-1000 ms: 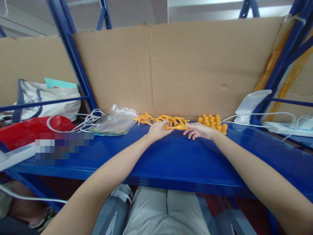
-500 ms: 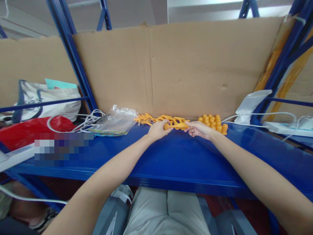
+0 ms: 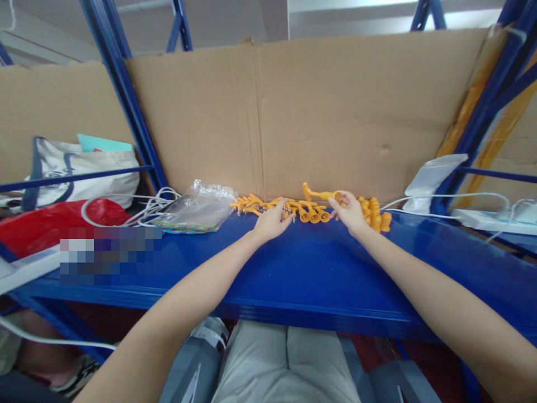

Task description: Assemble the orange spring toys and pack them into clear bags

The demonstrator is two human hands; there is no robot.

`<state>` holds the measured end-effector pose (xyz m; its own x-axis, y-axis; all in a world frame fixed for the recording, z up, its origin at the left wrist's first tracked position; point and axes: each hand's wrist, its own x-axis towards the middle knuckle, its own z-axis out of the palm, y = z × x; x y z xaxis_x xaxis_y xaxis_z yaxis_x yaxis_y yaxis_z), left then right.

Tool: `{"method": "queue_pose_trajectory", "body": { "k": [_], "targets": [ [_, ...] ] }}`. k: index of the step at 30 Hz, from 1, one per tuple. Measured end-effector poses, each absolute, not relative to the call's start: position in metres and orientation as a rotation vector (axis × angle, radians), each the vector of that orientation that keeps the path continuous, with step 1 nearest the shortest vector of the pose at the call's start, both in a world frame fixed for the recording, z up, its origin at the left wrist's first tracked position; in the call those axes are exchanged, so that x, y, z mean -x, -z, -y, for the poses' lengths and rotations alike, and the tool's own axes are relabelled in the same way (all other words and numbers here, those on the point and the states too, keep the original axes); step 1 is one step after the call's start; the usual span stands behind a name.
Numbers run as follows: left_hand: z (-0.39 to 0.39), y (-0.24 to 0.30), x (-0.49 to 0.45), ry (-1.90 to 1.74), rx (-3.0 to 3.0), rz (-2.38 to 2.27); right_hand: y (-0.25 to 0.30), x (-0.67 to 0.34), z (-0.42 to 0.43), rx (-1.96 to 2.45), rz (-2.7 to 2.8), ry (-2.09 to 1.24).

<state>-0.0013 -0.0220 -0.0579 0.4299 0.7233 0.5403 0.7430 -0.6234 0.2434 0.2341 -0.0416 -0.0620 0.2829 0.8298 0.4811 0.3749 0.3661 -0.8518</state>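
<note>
Pinching one orange plastic piece (image 3: 319,195) by its round end, the right hand (image 3: 351,211) held it above the shelf (image 3: 319,268); light, stiff. The left hand (image 3: 272,221), fingers curled, rested on the orange pile (image 3: 293,208).

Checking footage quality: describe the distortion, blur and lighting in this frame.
Head view: wide-angle bending curves the blue shelf edge and splays the uprights; a pixelated patch masks the left; lighting is even, soft sheen on the shelf; the right hand holding an orange piece is sharp.
</note>
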Motion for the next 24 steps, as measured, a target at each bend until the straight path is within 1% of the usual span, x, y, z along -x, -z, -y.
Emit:
{"method": "queue_pose_trajectory", "body": {
  "k": [2,6,9,11,14,24],
  "targets": [
    [0.023,0.058,0.001,0.951,2.634,1.351,0.067,-0.236,0.040,1.304,1.390,-0.193],
    [0.025,0.057,0.000,0.919,2.643,1.359,0.072,-0.230,0.047,1.616,1.619,0.276],
    [0.025,0.057,-0.001,0.913,2.646,1.362,0.073,-0.220,0.051,1.833,1.766,0.459],
    [0.026,0.057,-0.001,0.929,2.645,1.352,0.074,-0.216,0.052,1.908,1.825,0.497],
    [0.027,0.057,-0.002,0.955,2.640,1.348,0.075,-0.215,0.050,1.909,1.904,0.487],
    [0.028,0.060,-0.006,0.940,2.775,1.090,0.080,-0.219,0.047,1.991,2.030,0.226]
  ]
}}
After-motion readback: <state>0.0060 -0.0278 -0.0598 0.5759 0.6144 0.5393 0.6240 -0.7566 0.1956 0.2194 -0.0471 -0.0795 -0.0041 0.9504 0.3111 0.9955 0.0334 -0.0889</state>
